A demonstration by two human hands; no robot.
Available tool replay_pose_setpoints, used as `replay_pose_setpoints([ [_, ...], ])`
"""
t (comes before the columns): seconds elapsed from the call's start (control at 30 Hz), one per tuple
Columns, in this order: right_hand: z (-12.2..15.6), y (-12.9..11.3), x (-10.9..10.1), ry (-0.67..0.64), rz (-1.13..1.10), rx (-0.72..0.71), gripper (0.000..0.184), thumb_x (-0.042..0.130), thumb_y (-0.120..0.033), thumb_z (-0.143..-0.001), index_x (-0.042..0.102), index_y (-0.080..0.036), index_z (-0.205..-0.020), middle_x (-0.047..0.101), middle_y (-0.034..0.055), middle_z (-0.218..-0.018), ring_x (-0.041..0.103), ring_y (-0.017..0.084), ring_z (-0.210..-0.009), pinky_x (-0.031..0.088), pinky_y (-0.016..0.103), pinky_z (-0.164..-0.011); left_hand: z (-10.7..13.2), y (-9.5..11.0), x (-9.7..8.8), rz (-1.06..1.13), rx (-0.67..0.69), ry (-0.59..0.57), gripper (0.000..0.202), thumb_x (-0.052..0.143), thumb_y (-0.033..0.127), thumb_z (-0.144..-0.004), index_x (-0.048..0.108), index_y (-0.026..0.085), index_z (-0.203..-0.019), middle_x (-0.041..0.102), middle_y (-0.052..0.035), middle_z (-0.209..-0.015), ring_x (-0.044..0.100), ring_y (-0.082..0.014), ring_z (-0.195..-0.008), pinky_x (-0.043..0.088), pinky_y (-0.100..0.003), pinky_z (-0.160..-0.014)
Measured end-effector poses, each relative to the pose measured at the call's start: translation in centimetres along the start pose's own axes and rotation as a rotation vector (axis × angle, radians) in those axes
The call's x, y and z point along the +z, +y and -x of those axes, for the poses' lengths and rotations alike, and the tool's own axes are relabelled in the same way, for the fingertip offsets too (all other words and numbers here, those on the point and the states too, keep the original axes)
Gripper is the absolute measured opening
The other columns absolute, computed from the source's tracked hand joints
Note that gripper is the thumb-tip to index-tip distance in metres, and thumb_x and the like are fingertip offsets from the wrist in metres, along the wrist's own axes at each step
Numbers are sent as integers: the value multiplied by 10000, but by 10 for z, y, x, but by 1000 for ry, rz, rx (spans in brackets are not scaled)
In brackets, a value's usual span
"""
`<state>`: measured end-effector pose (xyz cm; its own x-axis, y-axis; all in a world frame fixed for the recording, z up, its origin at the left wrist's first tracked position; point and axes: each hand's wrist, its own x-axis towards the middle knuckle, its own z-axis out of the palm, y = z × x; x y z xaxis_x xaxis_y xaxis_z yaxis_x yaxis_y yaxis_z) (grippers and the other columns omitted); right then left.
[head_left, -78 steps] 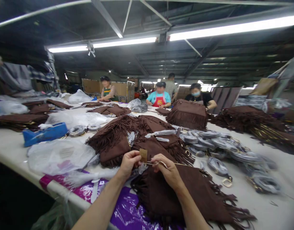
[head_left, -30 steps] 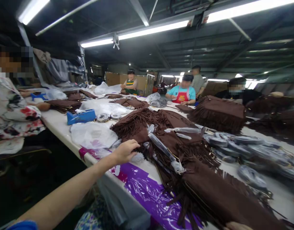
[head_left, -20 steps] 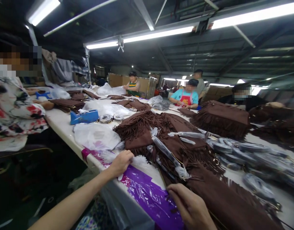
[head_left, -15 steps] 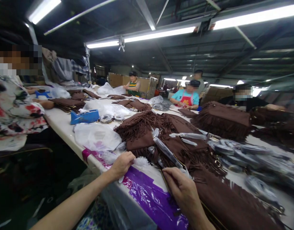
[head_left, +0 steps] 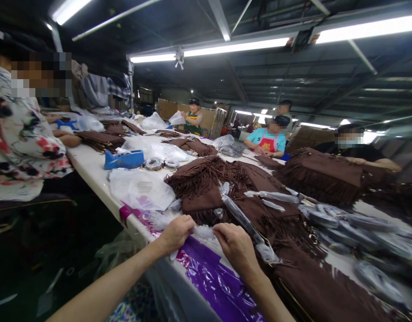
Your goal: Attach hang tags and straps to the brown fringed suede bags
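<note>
My left hand (head_left: 176,233) is closed at the table's near edge, fingertips beside a small heap of white, wispy pieces (head_left: 204,232). From the other side, my right hand (head_left: 237,247) pinches at the heap's right end; whatever either hand holds is too small or hidden to name. Just beyond them lies a brown fringed bag (head_left: 201,200) with a plastic-wrapped strap (head_left: 238,211) across it. Another brown piece with a gold zip (head_left: 320,277) lies to the right of my right forearm. Purple plastic film (head_left: 212,273) covers the table edge beneath my hands.
A blue tape dispenser (head_left: 124,159) and white plastic bags (head_left: 142,188) lie at left. Several wrapped straps (head_left: 353,226) and a stack of brown fringed bags (head_left: 326,172) fill the right. Co-workers sit around the table, one close at left in a floral top (head_left: 27,147).
My right hand has moved left from the edge of the brown bag to the white heap, near my left hand, which has stayed by it. A far co-worker has raised a white bag.
</note>
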<state>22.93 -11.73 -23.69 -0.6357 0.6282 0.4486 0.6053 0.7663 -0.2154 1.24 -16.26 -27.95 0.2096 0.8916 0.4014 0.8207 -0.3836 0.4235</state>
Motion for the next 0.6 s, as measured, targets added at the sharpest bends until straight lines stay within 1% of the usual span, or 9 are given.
replay_pose_setpoints([
  [0.13, -2, -2, -4, 39, 248, -55, 143, 535, -130, -883, 606, -183, -772, 642, 33, -727, 589, 214, -702, 325, 325, -661, -1, -2, 3, -42, -14, -38, 164, 410, 87, -878, 532, 178, -816, 567, -45, -863, 521, -191, -843, 416, -294, -761],
  [0.2, 4, 6, -13, 81, 386, -24, 142, 514, -114, -846, 572, -191, -742, 622, 47, -710, 588, 230, -694, 320, 334, -652, -3, -4, 6, -88, -31, -64, 185, 400, 86, -880, 537, 180, -799, 570, -47, -855, 522, -193, -839, 422, -297, -760],
  [0.23, 10, 14, -20, 101, 452, 18, 140, 502, -115, -836, 555, -197, -736, 616, 50, -705, 588, 235, -682, 318, 335, -641, -3, -4, 7, -109, -39, -74, 198, 393, 86, -883, 543, 180, -795, 573, -50, -853, 524, -196, -840, 425, -300, -761],
  [0.3, 28, 36, -41, 133, 559, 171, 136, 473, -139, -846, 524, -208, -740, 609, 48, -694, 589, 232, -634, 303, 328, -595, -4, -6, 9, -143, -53, -83, 219, 379, 92, -889, 562, 177, -803, 584, -59, -865, 530, -203, -853, 433, -309, -769],
  [0.37, 56, 60, -68, 164, 609, 411, 144, 441, -185, -874, 487, -223, -743, 603, 35, -671, 585, 223, -576, 274, 312, -541, -5, -7, 7, -170, -61, -86, 239, 368, 103, -892, 584, 174, -820, 598, -69, -883, 537, -209, -864, 443, -321, -783],
  [0.43, 89, 79, -94, 222, 568, 644, 161, 409, -240, -896, 456, -238, -742, 595, 20, -632, 587, 224, -553, 271, 294, -510, -5, -7, 4, -196, -58, -85, 265, 364, 111, -885, 621, 171, -868, 619, -81, -909, 548, -222, -886, 452, -346, -811],
  [0.47, 106, 83, -105, 265, 519, 727, 168, 392, -265, -903, 451, -244, -747, 593, 15, -617, 592, 227, -556, 286, 287, -503, -5, -6, 2, -207, -51, -66, 278, 374, 113, -870, 642, 168, -920, 634, -93, -949, 554, -238, -929, 451, -372, -844],
  [0.53, 138, 82, -117, 376, 405, 808, 187, 369, -320, -918, 464, -253, -770, 606, 10, -614, 605, 231, -570, 341, 286, -512, -6, 2, 0, -190, -25, 11, 345, 434, 130, -815, 655, 164, -1078, 644, -121, -1095, 536, -287, -1078, 421, -444, -946],
  [0.6, 164, 68, -115, 494, 323, 801, 207, 372, -370, -930, 491, -257, -804, 626, 6, -642, 616, 225, -583, 395, 293, -542, -8, 22, 3, -46, -7, 82, 451, 507, 189, -775, 623, 179, -1211, 616, -124, -1235, 491, -321, -1193, 372, -480, -1027],
])
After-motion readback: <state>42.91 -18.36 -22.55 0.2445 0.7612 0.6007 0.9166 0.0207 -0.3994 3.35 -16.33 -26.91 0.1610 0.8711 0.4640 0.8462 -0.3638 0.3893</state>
